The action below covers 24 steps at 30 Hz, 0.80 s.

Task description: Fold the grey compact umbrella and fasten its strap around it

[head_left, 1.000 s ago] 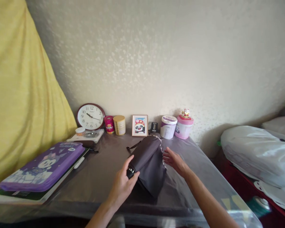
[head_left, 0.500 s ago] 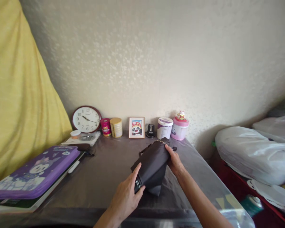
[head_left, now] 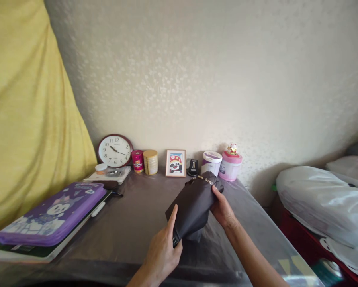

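A black folding umbrella (head_left: 192,203), collapsed with loose cloth, is held tilted above the grey-covered table (head_left: 131,235). My left hand (head_left: 164,249) is closed round its near end, where a bit of the dark ribbed handle shows; the index finger lies along the cloth. At the far right end, my right hand (head_left: 223,207) grips the cloth and the rib tips, thumb on top. Some fingers of this hand are hidden behind the umbrella. A patterned strip shows at the far end of the folds.
Along the wall stand a clock (head_left: 115,150), a yellow can (head_left: 150,162), a picture frame (head_left: 175,163) and a pink-lidded tub (head_left: 230,166). A purple case (head_left: 51,215) lies on the left. White plastic bags (head_left: 322,203) are beyond the table's right edge.
The umbrella's cloth has turned a little in my hands, and the hanging flap is drawn closer in. Both hands keep their hold. The view has shifted slightly left.
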Each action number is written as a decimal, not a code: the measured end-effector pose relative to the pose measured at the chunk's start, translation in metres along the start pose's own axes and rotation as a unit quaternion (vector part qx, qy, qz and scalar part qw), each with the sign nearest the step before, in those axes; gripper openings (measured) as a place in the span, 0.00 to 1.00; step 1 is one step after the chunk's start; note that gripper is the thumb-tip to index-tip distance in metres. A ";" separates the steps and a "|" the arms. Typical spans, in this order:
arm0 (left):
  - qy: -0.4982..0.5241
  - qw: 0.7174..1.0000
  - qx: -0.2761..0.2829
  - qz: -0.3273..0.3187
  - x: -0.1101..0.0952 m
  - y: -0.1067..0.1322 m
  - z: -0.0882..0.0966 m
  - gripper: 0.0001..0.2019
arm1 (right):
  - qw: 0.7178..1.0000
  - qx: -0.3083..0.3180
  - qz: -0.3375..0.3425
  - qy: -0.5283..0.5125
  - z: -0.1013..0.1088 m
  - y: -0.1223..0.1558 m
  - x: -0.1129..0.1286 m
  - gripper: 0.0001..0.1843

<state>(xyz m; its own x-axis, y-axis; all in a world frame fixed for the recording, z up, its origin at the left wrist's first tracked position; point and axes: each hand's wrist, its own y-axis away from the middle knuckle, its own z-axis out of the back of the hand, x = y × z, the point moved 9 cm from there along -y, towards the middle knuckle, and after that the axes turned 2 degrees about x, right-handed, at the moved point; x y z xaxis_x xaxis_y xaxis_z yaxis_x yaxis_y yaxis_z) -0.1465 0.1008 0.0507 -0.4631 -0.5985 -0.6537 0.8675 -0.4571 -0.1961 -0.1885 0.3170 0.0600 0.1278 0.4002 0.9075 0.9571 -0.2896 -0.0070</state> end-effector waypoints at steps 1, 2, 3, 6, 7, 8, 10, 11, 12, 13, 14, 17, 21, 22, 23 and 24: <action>-0.005 1.000 -0.004 0.000 0.000 0.000 0.000 0.40 | 1.000 -0.003 0.002 0.012 0.000 0.000 0.001 0.22; -0.010 1.000 -0.007 0.001 0.001 0.001 0.001 0.41 | 1.000 -0.005 0.004 0.021 0.000 0.000 0.001 0.22; -0.016 1.000 -0.010 0.002 0.001 0.001 0.001 0.41 | 1.000 -0.007 0.006 0.027 -0.001 0.001 0.002 0.23; -0.037 0.999 -0.016 0.008 0.002 0.000 0.001 0.43 | 0.999 -0.018 0.010 0.030 -0.004 0.002 0.002 0.23; -0.049 0.999 -0.020 0.013 0.003 0.000 0.001 0.44 | 0.999 -0.026 0.011 0.025 -0.005 0.002 0.001 0.23; -0.064 0.997 -0.025 0.021 0.004 -0.001 0.002 0.44 | 0.999 -0.036 0.014 0.017 -0.006 0.002 0.001 0.23; -0.103 0.993 -0.034 0.042 0.007 -0.002 0.004 0.43 | 0.998 -0.058 0.017 0.001 -0.006 0.003 -0.001 0.22; -0.123 0.990 -0.038 0.051 0.008 -0.002 0.005 0.43 | 0.997 -0.069 0.018 -0.005 -0.006 0.003 -0.002 0.22; -0.140 0.988 -0.043 0.056 0.009 -0.003 0.007 0.42 | 0.997 -0.078 0.017 -0.009 -0.006 0.003 -0.004 0.22; -0.155 0.985 -0.051 0.057 0.009 -0.003 0.008 0.42 | 0.996 -0.084 0.016 -0.009 -0.007 0.004 -0.005 0.22; -0.166 0.983 -0.061 0.051 0.008 -0.003 0.010 0.42 | 0.996 -0.090 0.015 -0.007 -0.007 0.004 -0.006 0.23; -0.189 0.979 -0.073 0.020 0.004 -0.004 0.011 0.42 | 0.994 -0.106 0.009 0.005 -0.008 0.005 -0.010 0.24; -0.183 0.981 -0.056 -0.009 0.000 -0.005 0.009 0.42 | 0.993 -0.115 0.008 0.019 -0.010 0.007 -0.009 0.23; -0.177 0.983 -0.055 -0.014 -0.001 -0.005 0.009 0.42 | 0.993 -0.113 0.012 0.021 -0.011 0.008 -0.007 0.23; -0.169 0.984 -0.056 -0.020 -0.001 -0.005 0.010 0.41 | 0.993 -0.114 0.015 0.023 -0.012 0.009 -0.005 0.23; -0.161 0.985 -0.057 -0.026 -0.002 -0.005 0.010 0.40 | 0.993 -0.112 0.015 0.027 -0.012 0.009 -0.004 0.24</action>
<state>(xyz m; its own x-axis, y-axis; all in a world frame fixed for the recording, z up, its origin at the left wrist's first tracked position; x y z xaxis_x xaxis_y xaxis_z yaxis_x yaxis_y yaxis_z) -0.1512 0.0974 0.0606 -0.5248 -0.7621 -0.3792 0.8475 -0.4264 -0.3160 -0.1832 0.3022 0.0617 0.1350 0.3441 0.9292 0.8703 -0.4895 0.0548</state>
